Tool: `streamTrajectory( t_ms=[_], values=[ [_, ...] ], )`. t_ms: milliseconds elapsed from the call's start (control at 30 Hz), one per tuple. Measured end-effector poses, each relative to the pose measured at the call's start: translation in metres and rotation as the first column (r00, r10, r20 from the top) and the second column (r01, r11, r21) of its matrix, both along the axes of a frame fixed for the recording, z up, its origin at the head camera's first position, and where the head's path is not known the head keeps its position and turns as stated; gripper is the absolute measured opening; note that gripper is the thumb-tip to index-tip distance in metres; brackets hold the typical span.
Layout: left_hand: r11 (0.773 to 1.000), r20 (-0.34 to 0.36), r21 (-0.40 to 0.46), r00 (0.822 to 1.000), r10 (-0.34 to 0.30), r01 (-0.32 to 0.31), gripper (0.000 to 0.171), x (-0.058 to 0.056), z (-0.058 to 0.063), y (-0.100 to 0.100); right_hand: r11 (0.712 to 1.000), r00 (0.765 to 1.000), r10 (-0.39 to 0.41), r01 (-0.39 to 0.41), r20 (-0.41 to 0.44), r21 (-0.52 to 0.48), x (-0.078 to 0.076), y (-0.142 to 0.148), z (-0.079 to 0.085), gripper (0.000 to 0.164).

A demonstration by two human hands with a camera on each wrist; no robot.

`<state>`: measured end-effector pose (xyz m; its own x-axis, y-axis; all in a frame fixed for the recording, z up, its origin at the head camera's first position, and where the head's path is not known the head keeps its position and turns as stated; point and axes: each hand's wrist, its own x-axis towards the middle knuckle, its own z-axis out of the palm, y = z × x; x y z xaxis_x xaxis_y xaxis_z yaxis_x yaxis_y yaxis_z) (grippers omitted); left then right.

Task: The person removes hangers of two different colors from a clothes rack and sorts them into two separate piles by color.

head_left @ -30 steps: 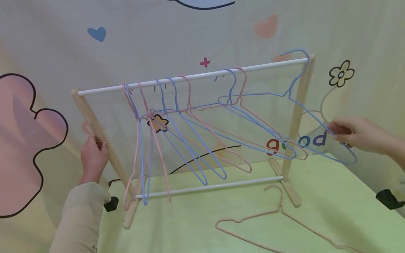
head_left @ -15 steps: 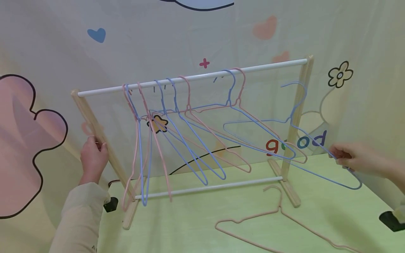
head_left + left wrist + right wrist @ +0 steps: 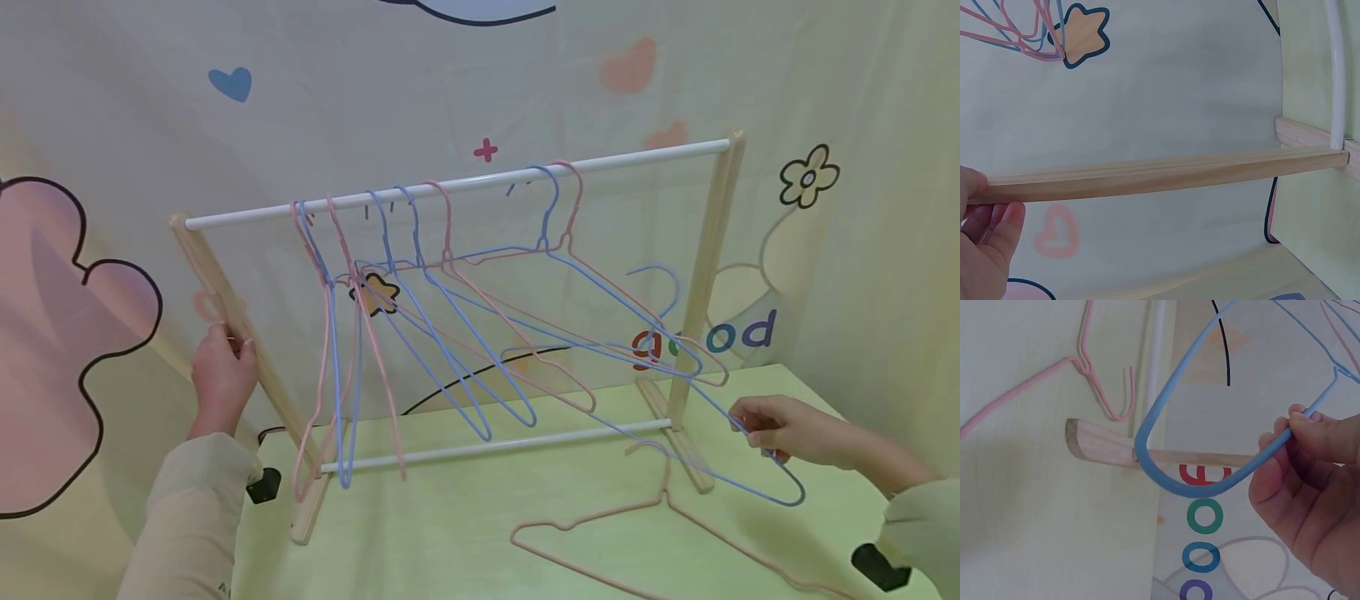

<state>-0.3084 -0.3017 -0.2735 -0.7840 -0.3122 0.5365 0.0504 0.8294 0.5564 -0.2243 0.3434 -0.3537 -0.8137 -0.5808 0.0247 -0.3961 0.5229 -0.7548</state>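
Note:
My left hand [image 3: 223, 371] grips the left wooden post [image 3: 258, 358] of a clothes rack; in the left wrist view the thumb and fingers wrap that post [image 3: 1147, 177]. My right hand [image 3: 787, 429] pinches the right shoulder of a blue hanger [image 3: 750, 492], low in front of the rack's right post. That hanger's hook is off the rail, below it, and its far end overlaps the hanging hangers in the head view. In the right wrist view, the thumb and fingers hold the blue wire [image 3: 1175, 487] close to its rounded end.
Several pink and blue hangers hang on the white top rail [image 3: 637, 158], mostly left and centre. A pink hanger [image 3: 600, 512] lies on the green table [image 3: 420, 533] in front. The lower white bar [image 3: 495, 443] and wooden foot [image 3: 690, 458] stand behind it. A printed curtain [image 3: 360, 100] backs everything.
The blue hanger has come off the right end of the rail and moved down, then left, with my right hand holding it. My left hand stays on the post.

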Motion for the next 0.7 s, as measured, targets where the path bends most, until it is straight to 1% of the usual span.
streamTrajectory(
  t_ms=[167,367,467,600,700],
  values=[
    [1.000,0.011,0.004,1.000,0.003,-0.003,0.026,0.000,0.000,-0.001,0.997,0.995,0.044,-0.038,0.089,-0.073,-0.005,-0.018,-0.015,0.005],
    [1.000,0.016,0.018,1.000,-0.005,0.005,0.027,0.000,0.001,0.000,0.991,0.984,0.097,-0.081,0.149,-0.107,-0.011,-0.046,-0.035,0.005],
    [1.000,0.022,0.026,1.000,-0.008,0.007,0.027,0.000,0.001,0.001,0.986,0.977,0.119,-0.096,0.175,-0.135,-0.013,-0.059,-0.042,0.007],
    [1.000,0.036,0.027,0.999,-0.006,0.005,0.028,0.000,0.001,0.001,0.977,0.971,0.160,-0.130,0.176,-0.172,-0.016,-0.076,-0.050,0.014],
    [1.000,0.029,0.025,1.000,-0.002,0.001,0.028,0.000,0.000,0.000,0.968,0.965,0.195,-0.160,0.177,-0.192,-0.019,-0.088,-0.056,0.017]
  ],
)
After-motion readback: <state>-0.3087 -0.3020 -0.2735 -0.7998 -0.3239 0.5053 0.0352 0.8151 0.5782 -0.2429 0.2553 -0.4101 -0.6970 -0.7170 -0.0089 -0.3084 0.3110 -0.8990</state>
